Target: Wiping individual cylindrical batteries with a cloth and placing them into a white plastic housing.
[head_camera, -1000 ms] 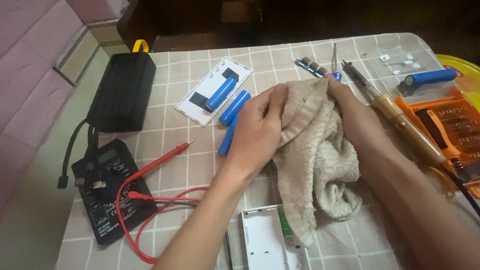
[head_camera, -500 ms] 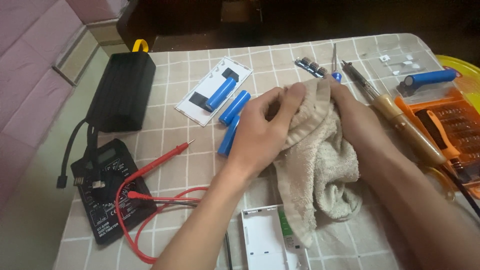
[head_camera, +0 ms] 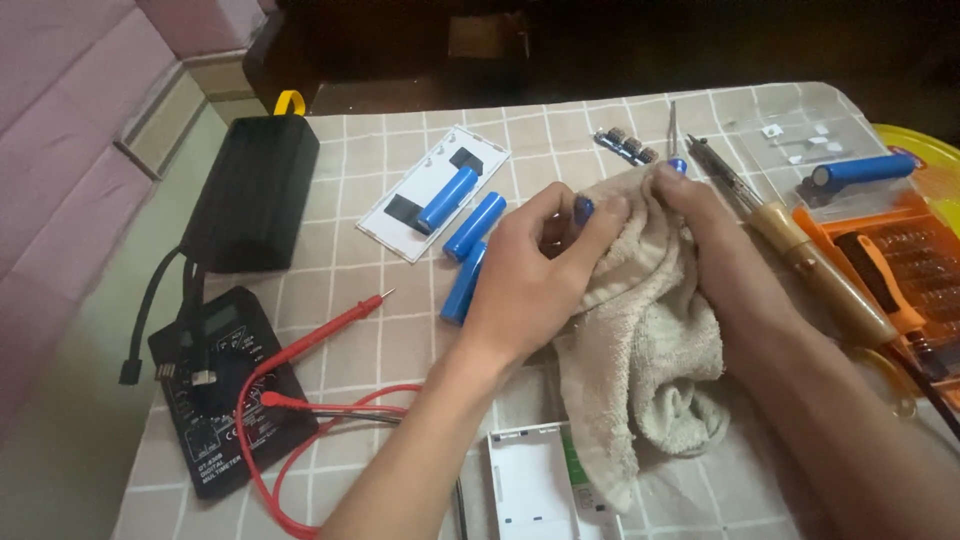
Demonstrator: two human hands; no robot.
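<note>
Both hands on the beige towel (head_camera: 640, 330), mid-table on the checked cloth (head_camera: 380, 350). Left hand (head_camera: 535, 275) pinches a blue cylindrical cell (head_camera: 583, 209) through the towel fold; only its end cap shows, at the fingertips. Right hand (head_camera: 700, 215) is clenched on the towel's upper edge, with another blue end (head_camera: 678, 166) just showing at its fingertips. Most of the cell is wrapped, so I cannot tell its long axis for sure. Two loose blue cells (head_camera: 470, 255) lie just left of the left hand, long axes running lower-left to upper-right. Black multimeter (head_camera: 225, 385) far left.
</note>
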